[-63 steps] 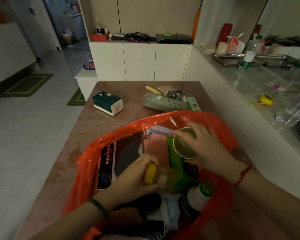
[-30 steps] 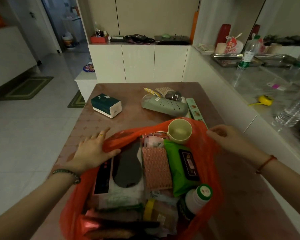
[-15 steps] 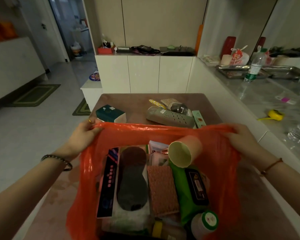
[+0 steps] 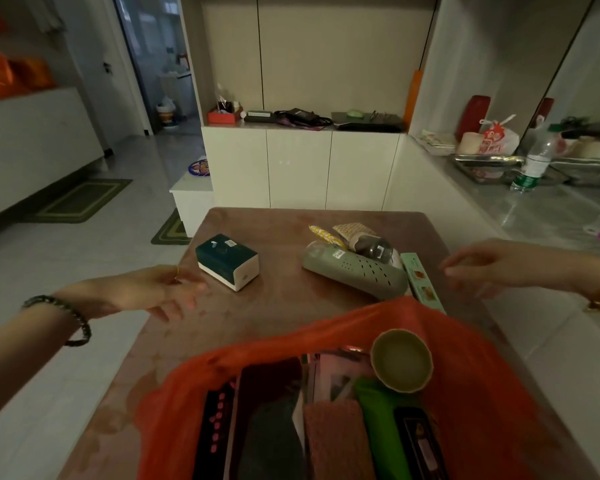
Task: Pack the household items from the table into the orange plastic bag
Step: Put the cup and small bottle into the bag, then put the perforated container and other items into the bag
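Table [image 4: 284, 308] with tissue pack [image 4: 226, 261], orange bag [image 4: 471, 368]

The bag [image 4: 471, 368] was orange, the table [image 4: 284, 306] reddish-brown with faint pale stars. The tissue pack [image 4: 226, 261] was dark teal over white. The case [image 4: 354, 271] was grey-green, dotted with dark slots; the box [image 4: 420, 278] mint green. The cup [image 4: 401, 360] was pale olive, the pouch [image 4: 374, 407] bright green. The bracelet [image 4: 80, 327] was dark.
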Demonstrator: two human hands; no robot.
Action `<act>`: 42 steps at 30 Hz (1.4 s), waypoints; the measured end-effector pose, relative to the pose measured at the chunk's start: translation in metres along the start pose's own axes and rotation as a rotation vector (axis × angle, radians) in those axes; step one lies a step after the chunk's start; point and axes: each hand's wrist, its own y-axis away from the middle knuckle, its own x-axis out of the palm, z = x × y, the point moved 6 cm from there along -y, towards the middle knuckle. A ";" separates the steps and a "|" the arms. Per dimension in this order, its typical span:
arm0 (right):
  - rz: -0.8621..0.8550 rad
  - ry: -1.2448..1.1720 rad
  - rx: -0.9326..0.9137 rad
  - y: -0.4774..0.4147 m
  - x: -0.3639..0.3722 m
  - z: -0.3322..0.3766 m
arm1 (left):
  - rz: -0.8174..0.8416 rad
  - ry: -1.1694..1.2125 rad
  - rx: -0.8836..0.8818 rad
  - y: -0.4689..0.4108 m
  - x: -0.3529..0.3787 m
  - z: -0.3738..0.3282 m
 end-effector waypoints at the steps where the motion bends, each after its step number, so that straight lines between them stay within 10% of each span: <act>1: -0.045 0.005 -0.013 -0.018 -0.004 0.006 | -0.046 0.031 -0.008 -0.013 -0.002 -0.002; 19: -0.101 0.766 0.163 -0.255 0.101 -0.069 | -0.066 0.254 -0.052 -0.138 0.071 0.004; 29: -0.116 0.226 -0.223 -0.122 0.063 0.045 | 0.075 0.484 0.093 -0.064 0.083 -0.077; 36: -0.271 0.132 -0.490 0.028 0.082 0.136 | -0.037 1.110 0.262 0.013 0.095 -0.144; 42: -0.048 -0.576 -0.394 0.070 0.109 0.143 | -0.053 0.960 0.336 0.060 0.104 -0.148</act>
